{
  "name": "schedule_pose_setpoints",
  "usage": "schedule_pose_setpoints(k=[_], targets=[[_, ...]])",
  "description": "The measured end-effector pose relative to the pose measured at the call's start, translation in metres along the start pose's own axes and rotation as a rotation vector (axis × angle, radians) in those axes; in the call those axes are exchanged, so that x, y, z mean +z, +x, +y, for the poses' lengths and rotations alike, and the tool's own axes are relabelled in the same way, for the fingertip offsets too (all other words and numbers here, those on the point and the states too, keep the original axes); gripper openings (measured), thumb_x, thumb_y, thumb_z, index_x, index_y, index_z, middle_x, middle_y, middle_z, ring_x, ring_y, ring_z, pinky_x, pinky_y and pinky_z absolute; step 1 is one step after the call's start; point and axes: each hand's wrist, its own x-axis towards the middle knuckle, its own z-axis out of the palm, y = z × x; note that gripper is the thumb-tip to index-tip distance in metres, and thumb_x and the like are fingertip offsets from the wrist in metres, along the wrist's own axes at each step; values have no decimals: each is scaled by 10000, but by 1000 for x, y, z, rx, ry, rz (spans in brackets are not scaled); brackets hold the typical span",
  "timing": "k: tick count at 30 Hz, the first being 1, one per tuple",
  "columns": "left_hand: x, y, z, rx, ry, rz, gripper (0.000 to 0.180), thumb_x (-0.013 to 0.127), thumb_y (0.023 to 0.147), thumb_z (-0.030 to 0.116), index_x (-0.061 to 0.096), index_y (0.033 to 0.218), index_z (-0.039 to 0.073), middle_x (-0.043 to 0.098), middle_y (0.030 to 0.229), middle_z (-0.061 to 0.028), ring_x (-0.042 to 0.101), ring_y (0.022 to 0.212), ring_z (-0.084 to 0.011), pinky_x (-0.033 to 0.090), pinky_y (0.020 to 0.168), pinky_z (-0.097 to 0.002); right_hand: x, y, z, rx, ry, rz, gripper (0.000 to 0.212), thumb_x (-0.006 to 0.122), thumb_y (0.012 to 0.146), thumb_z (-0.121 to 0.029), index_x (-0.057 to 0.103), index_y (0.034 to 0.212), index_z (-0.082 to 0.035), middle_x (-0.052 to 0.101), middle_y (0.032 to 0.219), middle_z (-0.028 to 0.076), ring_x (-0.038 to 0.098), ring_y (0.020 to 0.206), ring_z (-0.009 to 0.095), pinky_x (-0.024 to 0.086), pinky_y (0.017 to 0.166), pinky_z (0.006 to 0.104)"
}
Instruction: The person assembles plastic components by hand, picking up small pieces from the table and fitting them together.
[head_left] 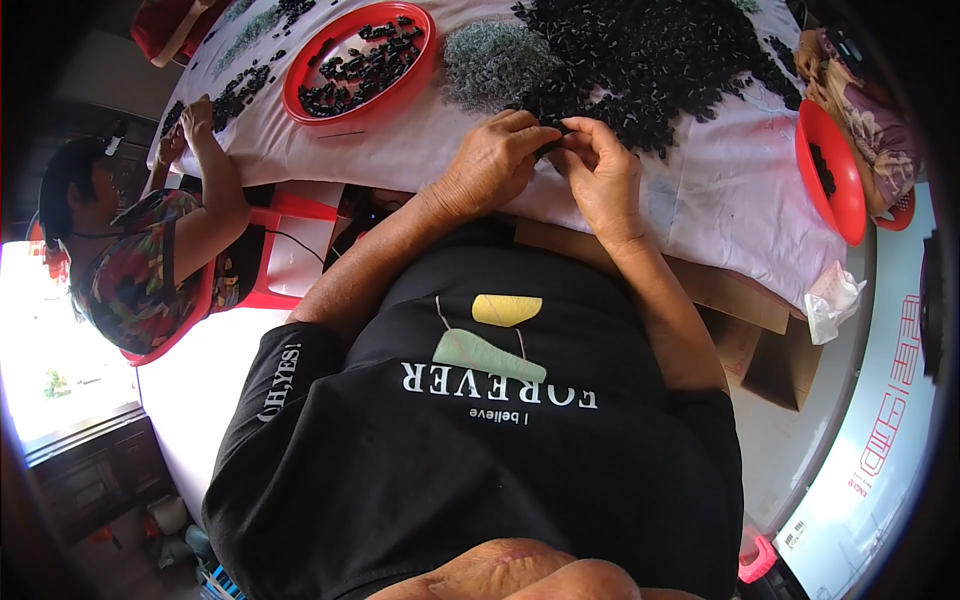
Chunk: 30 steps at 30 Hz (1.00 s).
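Both of my hands meet over the near edge of the cloth-covered table. My left hand is closed, its thumb and fingers pinching a small black part. Against the same part, the thumb and forefinger of my right hand come together. Most of the part is hidden by my fingertips. Just beyond my hands spreads a large heap of small black parts, loose on the pale cloth. Left of it lies a pile of tiny silvery wire pieces, too fine to make out singly.
A red oval tray with black parts stands at the left, near a thin dark tool. One person works at the left, another at the right beside a red tray. A crumpled white bag hangs at the table's right corner.
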Motion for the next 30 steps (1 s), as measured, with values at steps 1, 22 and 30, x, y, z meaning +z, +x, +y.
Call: schedule_pose_setpoints(k=[1,22,30], targets=[[0,0,0,-28,-28,10,345,541,687,-38,646,1008,31,600,854,-138,605,804,-326,508,709,-383,-1,1,0,0,0,0,282,654,795,57,609,1061,-28,673,860,62,648,766,96,527,681,226],[-5,8,-11,-109,141,-273,165,604,656,66,657,811,84,598,866,-92,577,921,-297,476,772,-408,-9,12,14,109,195,102,158,606,835,64,639,982,16,686,878,63,658,775,91,522,697,200],[-1,17,-14,-139,206,-410,140,599,668,59,635,802,80,603,880,-97,582,915,-312,466,772,-425,-10,13,13,162,266,124,161,596,844,64,633,994,17,677,877,53,647,779,86,509,690,189]])
